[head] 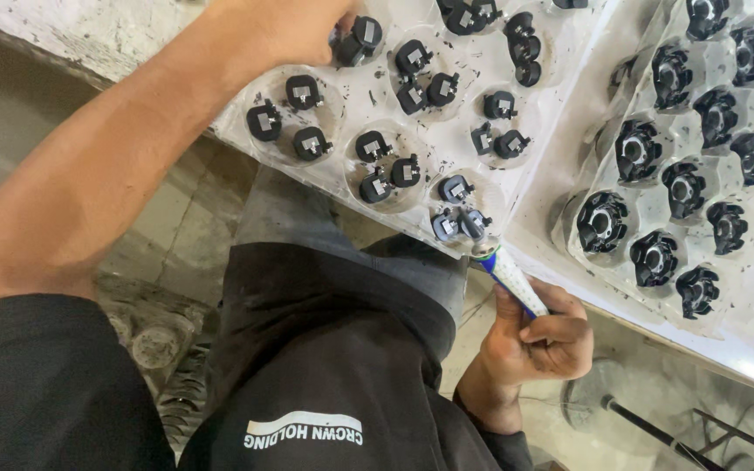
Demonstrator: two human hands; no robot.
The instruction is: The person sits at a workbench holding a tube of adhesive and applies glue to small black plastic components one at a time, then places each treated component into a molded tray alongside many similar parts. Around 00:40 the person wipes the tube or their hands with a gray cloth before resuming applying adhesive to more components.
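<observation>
Your left hand (294, 26) reaches up to the top of the clear plastic tray (346, 100) and its fingers pinch one small black part (358, 41) that sits in a round cup there. Your right hand (534, 336) is down low by your knee, closed tight around a white and blue tube (508, 275), and the tip of the tube touches the near edge of the tray, just under the closest black parts (457, 222). Here is what could go wrong. The tray hangs a bit over the edge of the white table (569, 235), so if you push up with the tube or press down hard with your left hand, the tray could tip and the little parts could roll out and fall to the floor. The parts sit three to a cup and very close together (some lean on each other), so your fingers could bump the ones beside the one you hold and knock them over. If you squeeze the tube too hard, stuff from it could come out in the wrong spot and make a mess on the tray or your dark trousers (333, 349). The second tray (700, 157) with the bigger black ring parts (602, 222) lies just beside, so a wide swing of your arm could shove it too.
</observation>
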